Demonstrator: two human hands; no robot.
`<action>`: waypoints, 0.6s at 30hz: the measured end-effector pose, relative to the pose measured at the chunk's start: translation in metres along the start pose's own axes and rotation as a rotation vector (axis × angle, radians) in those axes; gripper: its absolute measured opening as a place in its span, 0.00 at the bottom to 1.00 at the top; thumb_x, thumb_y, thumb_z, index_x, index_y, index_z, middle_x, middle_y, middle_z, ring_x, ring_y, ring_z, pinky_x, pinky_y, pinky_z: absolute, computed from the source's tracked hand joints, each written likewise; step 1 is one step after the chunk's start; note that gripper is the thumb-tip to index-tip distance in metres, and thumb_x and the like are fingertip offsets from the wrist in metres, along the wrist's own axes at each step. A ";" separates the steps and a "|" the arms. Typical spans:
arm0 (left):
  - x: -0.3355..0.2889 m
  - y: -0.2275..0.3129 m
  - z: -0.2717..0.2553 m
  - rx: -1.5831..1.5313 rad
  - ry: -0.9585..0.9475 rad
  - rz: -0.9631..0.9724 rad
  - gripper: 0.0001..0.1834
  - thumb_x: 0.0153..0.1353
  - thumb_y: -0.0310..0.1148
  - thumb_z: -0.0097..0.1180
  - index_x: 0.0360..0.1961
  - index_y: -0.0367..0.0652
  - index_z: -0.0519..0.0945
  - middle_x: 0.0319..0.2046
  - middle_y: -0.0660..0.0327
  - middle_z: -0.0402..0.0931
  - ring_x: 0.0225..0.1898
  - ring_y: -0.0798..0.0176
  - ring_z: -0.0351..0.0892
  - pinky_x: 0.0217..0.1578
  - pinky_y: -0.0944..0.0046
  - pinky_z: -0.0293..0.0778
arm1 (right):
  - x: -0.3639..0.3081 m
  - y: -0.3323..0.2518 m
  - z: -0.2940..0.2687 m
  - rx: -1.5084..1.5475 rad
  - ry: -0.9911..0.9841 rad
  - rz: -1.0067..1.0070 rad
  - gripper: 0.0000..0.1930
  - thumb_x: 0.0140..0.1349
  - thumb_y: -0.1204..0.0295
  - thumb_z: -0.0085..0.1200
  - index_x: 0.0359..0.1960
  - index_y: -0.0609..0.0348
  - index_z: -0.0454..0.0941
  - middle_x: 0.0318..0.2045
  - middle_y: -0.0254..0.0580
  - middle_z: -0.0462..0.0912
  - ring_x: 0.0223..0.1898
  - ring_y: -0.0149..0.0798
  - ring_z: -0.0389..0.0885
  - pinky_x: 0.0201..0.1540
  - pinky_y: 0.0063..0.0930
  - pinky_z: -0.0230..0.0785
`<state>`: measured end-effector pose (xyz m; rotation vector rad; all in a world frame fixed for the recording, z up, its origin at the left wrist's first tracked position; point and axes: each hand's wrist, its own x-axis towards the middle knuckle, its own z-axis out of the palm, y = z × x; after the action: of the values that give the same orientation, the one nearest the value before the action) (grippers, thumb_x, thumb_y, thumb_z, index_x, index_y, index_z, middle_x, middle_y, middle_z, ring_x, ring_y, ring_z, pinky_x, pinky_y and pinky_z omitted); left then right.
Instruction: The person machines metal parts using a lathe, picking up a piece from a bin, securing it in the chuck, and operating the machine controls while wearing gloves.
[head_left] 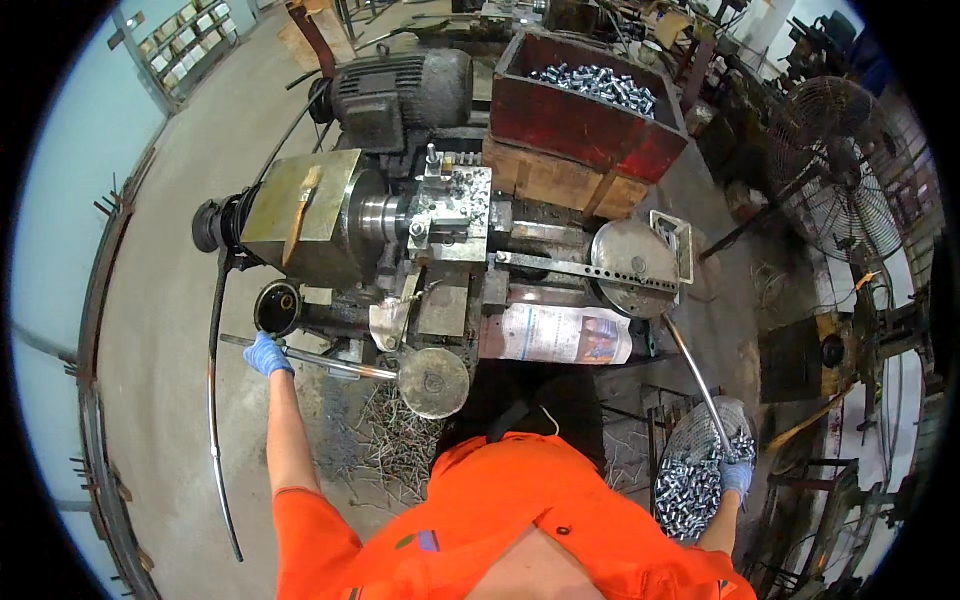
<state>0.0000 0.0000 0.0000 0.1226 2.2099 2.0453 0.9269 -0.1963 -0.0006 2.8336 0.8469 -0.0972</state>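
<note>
At the far left of the machine, the gloved left hand [267, 354] is at a dark round cup [278, 307] and a steel bar [340, 362] ending in a disc. Its fingers are hidden, so I can't tell whether that grip is wide or closed on either.

In the middle, the machine's metal block [450, 213] is littered with shavings, with a newspaper [560, 332] spread nearer the person.

On the right, a slanting rod [697, 378] reaches down over a wire basket [697, 430] of shiny metal pieces [685, 500]. The right hand [736, 478] is at the basket's right side, the pieces just left of its grip, near the rod's lower end; whether it holds rod or pieces, I can't tell. I'd judge this a moment of handling bars and pieces beside the machine, calling for a sure, careful hold.
</note>
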 end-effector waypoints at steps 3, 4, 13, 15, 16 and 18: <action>-0.005 0.004 0.003 -0.004 0.038 0.010 0.10 0.50 0.25 0.53 0.20 0.28 0.68 0.14 0.53 0.72 0.11 0.62 0.70 0.11 0.64 0.65 | 0.001 -0.008 -0.004 0.020 0.053 0.001 0.21 0.43 0.57 0.57 0.33 0.61 0.79 0.35 0.58 0.79 0.40 0.55 0.78 0.46 0.41 0.69; -0.001 -0.001 0.001 -0.007 0.026 0.011 0.09 0.49 0.25 0.53 0.20 0.28 0.68 0.15 0.52 0.72 0.11 0.62 0.70 0.11 0.64 0.65 | 0.008 0.001 0.005 0.012 0.059 -0.002 0.20 0.43 0.57 0.57 0.32 0.62 0.79 0.34 0.59 0.79 0.40 0.55 0.77 0.45 0.41 0.69; 0.011 -0.013 0.001 -0.067 0.018 0.011 0.08 0.50 0.23 0.51 0.20 0.26 0.70 0.17 0.51 0.74 0.13 0.62 0.72 0.12 0.64 0.67 | -0.005 0.003 0.006 0.007 0.061 -0.027 0.19 0.48 0.56 0.54 0.30 0.63 0.79 0.33 0.60 0.78 0.38 0.58 0.77 0.41 0.44 0.70; 0.003 -0.007 0.003 -0.053 0.024 0.006 0.08 0.50 0.23 0.51 0.21 0.25 0.71 0.17 0.51 0.74 0.13 0.62 0.72 0.12 0.65 0.67 | -0.009 0.000 0.001 -0.005 0.051 0.025 0.22 0.47 0.54 0.56 0.30 0.64 0.79 0.33 0.60 0.78 0.38 0.58 0.77 0.41 0.45 0.70; 0.000 -0.003 0.002 -0.052 0.031 0.002 0.08 0.50 0.23 0.51 0.21 0.25 0.71 0.17 0.51 0.74 0.12 0.62 0.72 0.12 0.65 0.67 | -0.011 -0.002 -0.002 0.003 0.038 0.034 0.22 0.47 0.54 0.57 0.30 0.64 0.79 0.33 0.60 0.78 0.38 0.58 0.77 0.41 0.44 0.70; 0.000 -0.003 0.000 -0.060 0.029 -0.004 0.08 0.51 0.23 0.50 0.21 0.25 0.71 0.17 0.51 0.74 0.12 0.63 0.72 0.12 0.65 0.67 | -0.018 -0.008 -0.010 0.008 0.034 0.044 0.22 0.46 0.53 0.57 0.30 0.65 0.79 0.33 0.61 0.78 0.38 0.57 0.77 0.41 0.44 0.70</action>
<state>0.0002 0.0002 -0.0027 0.0823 2.1611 2.1219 0.9073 -0.1974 0.0098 2.8671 0.7915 -0.0461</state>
